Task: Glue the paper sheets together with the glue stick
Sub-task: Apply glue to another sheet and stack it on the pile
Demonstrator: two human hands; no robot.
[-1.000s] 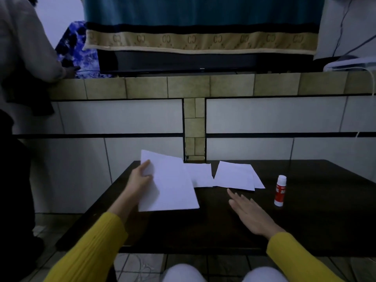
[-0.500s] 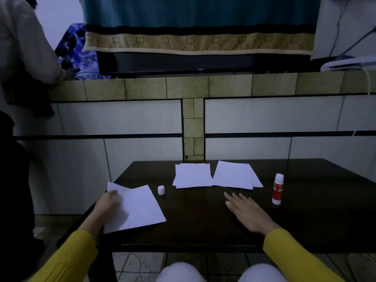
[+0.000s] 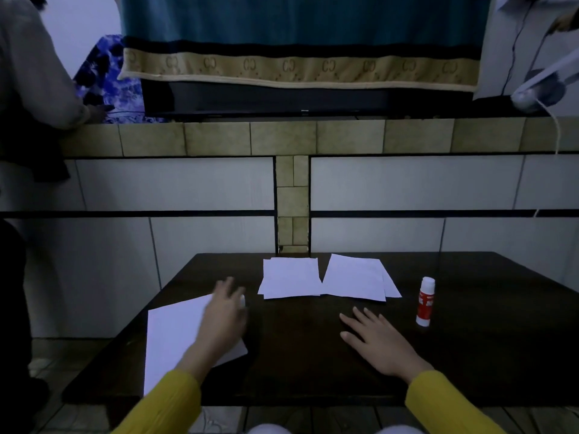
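My left hand and right hand are bare; I'm wearing ribbed mustard-yellow sleeves and pale trousers.

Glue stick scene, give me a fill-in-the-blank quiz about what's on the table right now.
1. The glue stick stands ____ on the dark table.
2. The right hand lies ____ on the table, holding nothing.
3. The left hand reaches over the nearest paper sheet toward a small ____ cap.

Missing words: upright; flat; white

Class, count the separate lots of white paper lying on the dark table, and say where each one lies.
3: one sheet at the near left corner under the left hand; a stack at the far middle; another stack just right of it. Stacks may hide further sheets.
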